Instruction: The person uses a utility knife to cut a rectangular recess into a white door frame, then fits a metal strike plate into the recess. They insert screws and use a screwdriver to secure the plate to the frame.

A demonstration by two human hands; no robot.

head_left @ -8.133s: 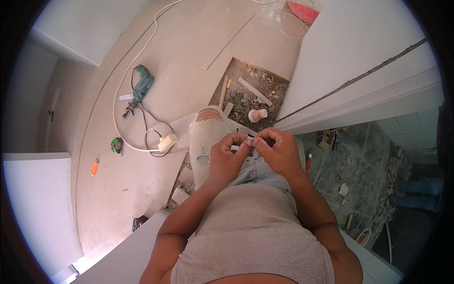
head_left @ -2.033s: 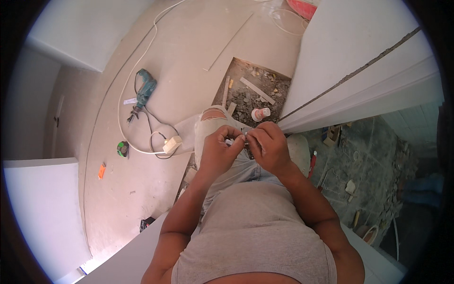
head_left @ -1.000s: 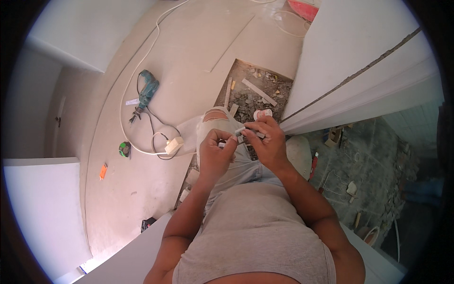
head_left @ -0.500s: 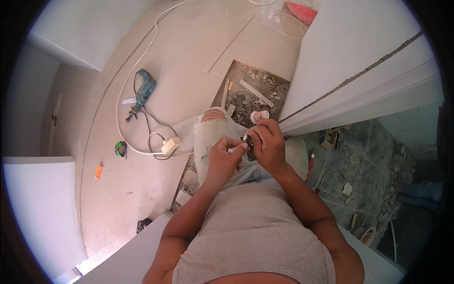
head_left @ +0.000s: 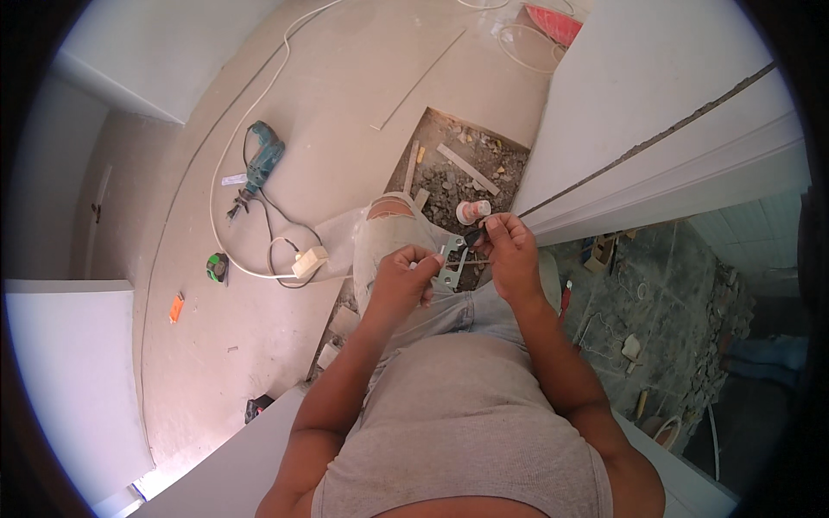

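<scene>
Plate (head_left: 449, 269) between hands (head_left: 399, 283), edge covered, dark piece (head_left: 471, 238) indistinct

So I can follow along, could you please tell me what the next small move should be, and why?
Probably line the black piece up with the plate: the right hand pinches the piece by the plate's right edge, and the left hand grips the plate's left side.

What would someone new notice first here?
Probably the shiny metal plate at the centre, held by the left hand, while the right hand pinches a small dark piece close by. Next, the teal power drill on the floor at left, and the rubble patch beyond the hands.
</scene>
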